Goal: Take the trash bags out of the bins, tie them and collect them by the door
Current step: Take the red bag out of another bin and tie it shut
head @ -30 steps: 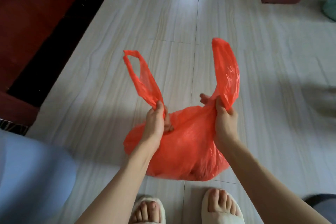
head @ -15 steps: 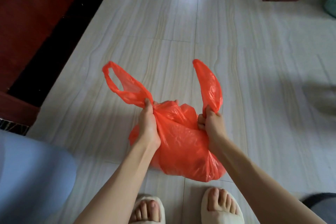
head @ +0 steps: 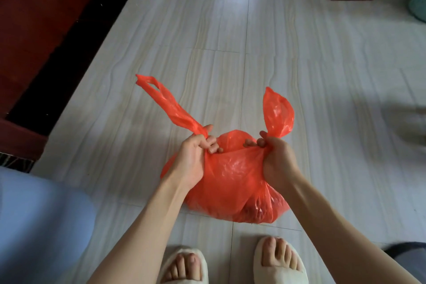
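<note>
Orange trash bag (head: 232, 182) resting on the tiled floor (head: 299, 64), just ahead of the slippered feet (head: 280, 260). Left hand (head: 196, 157) curled tight round the base of the left handle loop (head: 166, 104), right hand (head: 276, 159) pinching the base of the right handle loop (head: 277, 114); fingers (head: 213, 145) of both closed on plastic, none spread. Loops flaring up and outward, away from the bag's middle, one each side, equally near their hands. Probably next: crossing the loops over the bag's mouth to knot them.
</note>
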The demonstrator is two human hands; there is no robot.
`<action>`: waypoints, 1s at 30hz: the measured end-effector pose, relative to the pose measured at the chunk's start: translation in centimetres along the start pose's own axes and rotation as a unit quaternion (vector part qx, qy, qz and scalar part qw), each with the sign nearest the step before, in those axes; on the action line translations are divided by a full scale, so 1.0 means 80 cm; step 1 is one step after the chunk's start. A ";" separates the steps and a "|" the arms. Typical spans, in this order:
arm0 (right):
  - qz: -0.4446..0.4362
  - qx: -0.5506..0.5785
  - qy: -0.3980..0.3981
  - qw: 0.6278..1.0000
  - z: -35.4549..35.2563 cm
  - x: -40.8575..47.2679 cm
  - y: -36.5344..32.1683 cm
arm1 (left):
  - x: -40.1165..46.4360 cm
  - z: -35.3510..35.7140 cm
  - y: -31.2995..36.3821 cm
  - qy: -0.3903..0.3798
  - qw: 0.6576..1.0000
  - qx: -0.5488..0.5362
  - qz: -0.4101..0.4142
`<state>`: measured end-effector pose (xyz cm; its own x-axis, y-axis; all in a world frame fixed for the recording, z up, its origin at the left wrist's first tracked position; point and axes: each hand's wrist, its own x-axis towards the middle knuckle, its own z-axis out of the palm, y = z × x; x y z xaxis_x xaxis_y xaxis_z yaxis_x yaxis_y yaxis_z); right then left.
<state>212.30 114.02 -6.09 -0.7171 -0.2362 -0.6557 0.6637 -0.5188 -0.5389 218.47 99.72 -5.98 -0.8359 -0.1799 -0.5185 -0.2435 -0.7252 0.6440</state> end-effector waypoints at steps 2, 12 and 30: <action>-0.033 0.005 0.011 0.999 -0.001 0.005 0.003 | -0.001 -0.006 0.002 -0.011 0.999 0.049 0.016; -0.041 0.054 -0.028 0.997 0.005 -0.007 -0.003 | 0.001 0.004 -0.011 0.083 0.990 0.001 0.112; -0.043 -0.115 -0.017 0.992 0.004 -0.006 0.015 | 0.011 0.012 -0.019 0.103 0.987 0.111 0.052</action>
<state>213.37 113.27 -6.23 -0.7775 -0.2295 -0.5856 0.6278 -0.3386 -0.7009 217.62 101.28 -6.92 -0.7500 -0.3939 -0.5313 -0.2824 -0.5357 0.7958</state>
